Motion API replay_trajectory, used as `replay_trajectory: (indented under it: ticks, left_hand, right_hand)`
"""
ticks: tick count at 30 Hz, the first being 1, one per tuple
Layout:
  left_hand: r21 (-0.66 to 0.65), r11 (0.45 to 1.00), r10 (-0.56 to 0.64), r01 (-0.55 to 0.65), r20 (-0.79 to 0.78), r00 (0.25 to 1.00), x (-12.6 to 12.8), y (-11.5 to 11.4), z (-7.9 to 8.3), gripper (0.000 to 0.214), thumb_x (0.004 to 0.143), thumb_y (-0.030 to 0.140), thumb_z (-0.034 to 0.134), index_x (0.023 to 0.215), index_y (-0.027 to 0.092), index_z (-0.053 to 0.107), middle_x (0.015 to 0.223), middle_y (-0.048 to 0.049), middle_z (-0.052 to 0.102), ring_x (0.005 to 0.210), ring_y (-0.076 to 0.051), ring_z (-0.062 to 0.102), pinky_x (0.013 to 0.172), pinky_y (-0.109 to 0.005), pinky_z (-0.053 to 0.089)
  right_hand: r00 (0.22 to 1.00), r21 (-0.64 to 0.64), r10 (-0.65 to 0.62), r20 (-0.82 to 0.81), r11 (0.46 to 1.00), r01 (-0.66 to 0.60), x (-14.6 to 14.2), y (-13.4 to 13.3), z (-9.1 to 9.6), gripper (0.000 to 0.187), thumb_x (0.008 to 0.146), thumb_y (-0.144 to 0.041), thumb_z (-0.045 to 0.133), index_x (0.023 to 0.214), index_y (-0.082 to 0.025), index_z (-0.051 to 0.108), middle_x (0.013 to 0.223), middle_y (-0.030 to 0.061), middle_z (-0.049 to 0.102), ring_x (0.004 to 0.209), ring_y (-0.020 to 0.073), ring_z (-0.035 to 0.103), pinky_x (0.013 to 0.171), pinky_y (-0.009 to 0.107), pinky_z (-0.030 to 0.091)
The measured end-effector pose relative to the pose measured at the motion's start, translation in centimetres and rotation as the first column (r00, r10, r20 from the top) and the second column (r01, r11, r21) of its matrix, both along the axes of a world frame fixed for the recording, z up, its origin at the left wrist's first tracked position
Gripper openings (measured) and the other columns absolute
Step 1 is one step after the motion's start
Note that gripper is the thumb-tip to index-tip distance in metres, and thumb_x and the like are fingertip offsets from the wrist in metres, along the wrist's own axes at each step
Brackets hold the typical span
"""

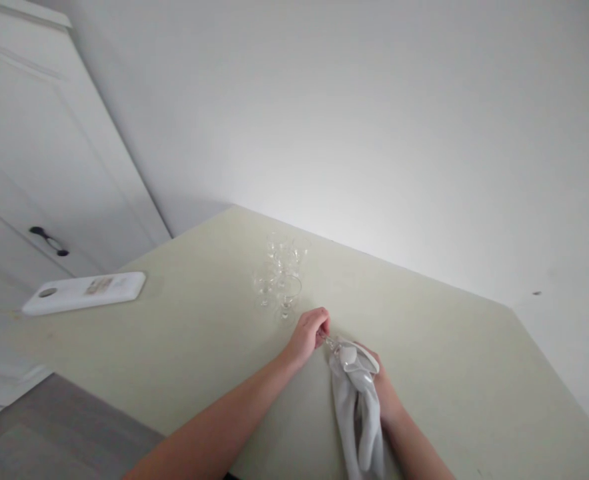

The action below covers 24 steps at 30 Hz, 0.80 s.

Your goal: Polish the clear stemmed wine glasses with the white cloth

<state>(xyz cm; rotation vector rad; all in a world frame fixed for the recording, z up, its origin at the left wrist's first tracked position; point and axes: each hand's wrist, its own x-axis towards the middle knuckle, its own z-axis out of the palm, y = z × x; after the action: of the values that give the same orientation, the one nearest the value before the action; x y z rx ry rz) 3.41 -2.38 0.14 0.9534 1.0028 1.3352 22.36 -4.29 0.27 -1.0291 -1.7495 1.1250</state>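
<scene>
My left hand [312, 332] pinches the foot end of a small clear stemmed glass [348, 356], which lies tilted on its side above the table. A light grey cloth [357, 407] covers part of the glass's bowl and hangs down toward me. Behind the cloth, my right hand [380, 380] is closed on it, with most of its fingers hidden. Just beyond my left hand, several similar clear stemmed glasses [288, 288] stand upright in a close group.
The pale greenish table [209, 300] meets a white wall [354, 133] along its far edge. At the left edge lies a long white board-like object [89, 293] with a dark round spot. A white cabinet [39, 147] with a dark handle [48, 241] stands beyond it.
</scene>
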Motion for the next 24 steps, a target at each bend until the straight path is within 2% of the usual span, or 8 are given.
replay_trajectory:
  ticks: [3,6,9,11,13,17,20,24]
  left_hand:
    - [0.022,1.0,-0.012,0.012,-0.013,1.0,0.0,0.1,0.1,0.04,0.084,0.049,0.055,0.06,0.018,0.052,0.056,0.001,0.051,0.048,-0.01,0.046,0.05,-0.024,0.035]
    - [0.043,0.997,-0.059,0.057,0.047,0.997,-0.1,0.0,0.3,0.029,0.081,0.043,0.057,0.066,0.017,0.057,0.065,-0.0032,0.063,0.066,-0.017,0.062,0.066,-0.028,0.046]
    - [0.083,0.995,-0.067,0.06,0.093,0.993,0.0,-0.1,0.6,0.019,0.077,0.034,0.057,0.068,0.017,0.06,0.07,-0.0053,0.068,0.089,-0.023,0.068,0.088,-0.033,0.047]
    - [0.097,0.994,-0.061,0.051,0.106,0.992,0.0,-0.2,0.8,0.017,0.077,0.031,0.057,0.068,0.017,0.06,0.071,-0.0053,0.068,0.098,-0.025,0.068,0.097,-0.035,0.045]
    - [0.071,0.996,-0.068,0.059,0.128,0.989,0.1,-0.3,0.9,0.015,0.076,0.031,0.057,0.07,0.017,0.06,0.071,-0.0051,0.068,0.097,-0.026,0.069,0.091,-0.036,0.048]
    - [-0.006,0.995,-0.092,0.095,0.178,0.98,0.2,-0.5,0.9,0.015,0.075,0.031,0.057,0.072,0.017,0.058,0.071,-0.0045,0.068,0.078,-0.024,0.071,0.073,-0.032,0.05]
    - [-0.019,0.995,-0.089,0.094,0.184,0.979,0.2,-0.5,0.8,0.015,0.075,0.031,0.057,0.072,0.016,0.058,0.069,-0.004,0.067,0.07,-0.021,0.07,0.069,-0.031,0.05]
    - [-0.02,0.995,-0.09,0.095,0.183,0.979,0.2,-0.4,0.7,0.015,0.074,0.031,0.057,0.071,0.016,0.057,0.068,-0.0036,0.067,0.067,-0.02,0.069,0.067,-0.03,0.05]
  right_hand:
    - [0.995,-0.089,0.091,-0.033,0.992,-0.093,-0.7,0.0,0.2,0.017,0.078,-0.041,0.064,0.074,-0.026,0.073,0.068,0.0008,0.069,0.063,0.0222,0.062,0.06,0.032,0.051]
    - [0.994,-0.133,0.098,-0.053,0.986,-0.104,-0.6,0.4,-0.1,0.017,0.076,-0.04,0.065,0.075,-0.026,0.074,0.067,0.0005,0.07,0.059,0.0227,0.061,0.058,0.034,0.049]
    - [0.997,-0.126,0.054,-0.056,0.99,-0.061,-0.4,0.7,-0.7,0.015,0.075,-0.04,0.065,0.072,-0.027,0.072,0.065,0.0009,0.068,0.057,0.0239,0.06,0.056,0.036,0.048]
    - [0.998,-0.111,0.035,-0.052,0.993,-0.041,-0.3,0.6,-0.9,0.015,0.076,-0.04,0.064,0.072,-0.028,0.073,0.065,0.0016,0.069,0.057,0.0249,0.061,0.056,0.037,0.048]
    - [0.998,-0.105,0.033,-0.049,0.994,-0.038,-0.3,0.5,-0.9,0.015,0.076,-0.039,0.064,0.072,-0.028,0.072,0.065,0.0021,0.069,0.057,0.0249,0.061,0.056,0.037,0.048]
    - [0.998,-0.11,0.019,-0.062,0.994,-0.026,-0.3,0.3,-1.1,0.014,0.076,-0.038,0.065,0.072,-0.027,0.073,0.069,0.0025,0.071,0.06,0.0261,0.064,0.059,0.038,0.051]
    - [0.997,-0.105,-0.033,-0.067,0.994,0.026,-0.1,0.3,-1.7,0.014,0.076,-0.038,0.066,0.082,-0.029,0.075,0.076,0.0037,0.074,0.066,0.0295,0.068,0.062,0.04,0.054]
    - [0.998,-0.11,-0.021,-0.065,0.994,0.014,0.1,0.3,-2.5,0.014,0.077,-0.037,0.066,0.084,-0.031,0.076,0.078,0.0008,0.075,0.068,0.0254,0.069,0.065,0.036,0.055]
